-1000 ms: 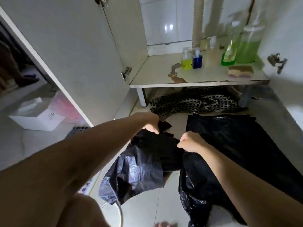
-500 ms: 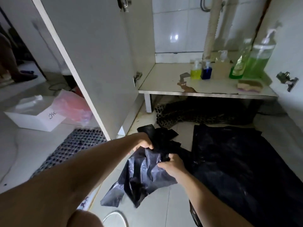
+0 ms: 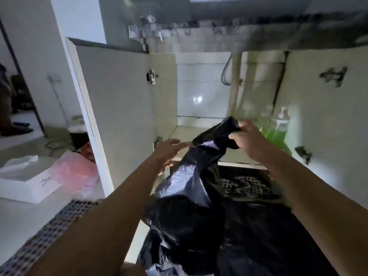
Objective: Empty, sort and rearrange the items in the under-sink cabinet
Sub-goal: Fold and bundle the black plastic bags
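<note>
A: Looking into the open under-sink cabinet (image 3: 201, 92), we saw the right hand (image 3: 246, 137) raised in front of the shelf (image 3: 180, 134), its fingers (image 3: 238, 129) pinching the top of a black plastic bag (image 3: 195, 188).

B: And we saw the bag hanging from that pinch, its lower part bunched near the floor, in front of the cabinet opening. Where was the other hand?

A: The left hand (image 3: 169, 150) was just left of the bag, level with the shelf's front edge. Its fingers (image 3: 179, 145) looked spread and fairly straight, reaching toward the bag, though blur kept us from telling whether they touched it.

B: To the far right, on the shelf, we made out a clear pump bottle with green liquid (image 3: 278, 128), partly behind the right hand. Under the shelf lay a dark patterned cloth (image 3: 247, 186).

A: More black plastic (image 3: 268, 236) lay spread on the floor to the right, near us. The left door (image 3: 117, 116) stood open.

B: Left of that door we noted a pink bag (image 3: 75, 172) beside a white box (image 3: 29, 186) on the floor, and a woven mat (image 3: 45, 236) nearer to us.
</note>
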The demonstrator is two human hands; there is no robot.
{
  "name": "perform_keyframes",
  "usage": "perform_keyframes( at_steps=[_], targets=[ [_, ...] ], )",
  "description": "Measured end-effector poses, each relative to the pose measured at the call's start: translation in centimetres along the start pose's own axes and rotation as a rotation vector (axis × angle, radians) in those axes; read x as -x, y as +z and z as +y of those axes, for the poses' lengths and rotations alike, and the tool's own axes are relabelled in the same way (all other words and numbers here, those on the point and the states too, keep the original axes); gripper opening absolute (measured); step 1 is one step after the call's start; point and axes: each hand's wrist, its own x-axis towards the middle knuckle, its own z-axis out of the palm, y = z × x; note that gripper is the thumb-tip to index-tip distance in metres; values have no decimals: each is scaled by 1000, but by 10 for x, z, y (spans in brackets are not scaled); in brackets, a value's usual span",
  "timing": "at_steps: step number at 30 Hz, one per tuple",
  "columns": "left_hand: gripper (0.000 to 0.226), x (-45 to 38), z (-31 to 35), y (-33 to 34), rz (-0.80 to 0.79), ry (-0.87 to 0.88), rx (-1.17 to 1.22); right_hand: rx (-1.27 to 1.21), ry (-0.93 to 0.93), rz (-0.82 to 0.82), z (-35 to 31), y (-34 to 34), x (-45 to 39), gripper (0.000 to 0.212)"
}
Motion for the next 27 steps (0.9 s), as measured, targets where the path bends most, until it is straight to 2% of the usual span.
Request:
perform_keyframes(
  at_steps=[2,4,6,8,10,11,13,14,15,16,18,19,21,23,25,27],
  targets=[
    [83,-5,1,25,20,38,-72,-123,-61,42,-5,-40,11,44],
    [93,-8,-2,52,-40,25,-117,-271,-70,69,1,-75,21,57],
    [78,0,1,75,-262,-113,1,-362,-52,68,9,-97,32,54],
    [69,7,6,98,-496,-233,100,-313,19,101,25,-110,43,42],
    [55,15,14,121,-594,-262,117,-79,143,183,55,-121,48,36],
    [44,13,16,133,-590,-240,140,87,191,213,74,-130,48,34],
    [21,14,23,154,-496,-125,195,481,281,184,103,-151,50,27],
    [10,10,25,162,-439,-49,205,690,348,107,111,-160,53,25],
    [3,8,28,168,-407,36,214,858,422,13,114,-168,57,27],
    [10,5,29,174,-399,106,220,954,477,-62,119,-175,57,34],
    [18,3,31,181,-385,251,136,908,523,-137,114,-177,56,60],
    [20,4,33,184,-368,341,40,798,495,-149,106,-175,54,76],
    [25,3,34,189,-338,546,-239,585,369,-161,85,-168,47,88],
    [29,6,37,195,-334,693,-480,440,312,-209,69,-161,40,95],
    [33,12,43,198,-321,724,-546,457,295,-239,64,-156,37,98],
    [45,19,47,198,-352,725,-583,556,287,-221,69,-153,38,78]
  ],
)
